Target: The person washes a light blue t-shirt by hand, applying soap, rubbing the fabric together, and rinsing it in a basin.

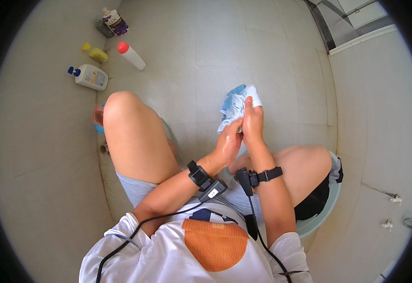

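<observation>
A bunched, light blue and white wet-looking cloth [235, 104] is held between my two hands above the tiled floor, in front of my knees. My left hand [229, 139] grips its near end, fingers pointing up and to the right. Against it, my right hand [253, 122] is closed on the cloth's right side, its thumb lying along the white part. Both hands look wet and touch each other near the fingertips. The lower part of the cloth is hidden behind the hands.
A white bottle with a red cap [131, 56] stands left on the floor. Near the left wall are a white pump bottle [92, 77], a yellow bottle [98, 55] and a Lux pump bottle [116, 24]. A light blue basin [319, 223] with dark clothing [312, 203] is beside my right leg.
</observation>
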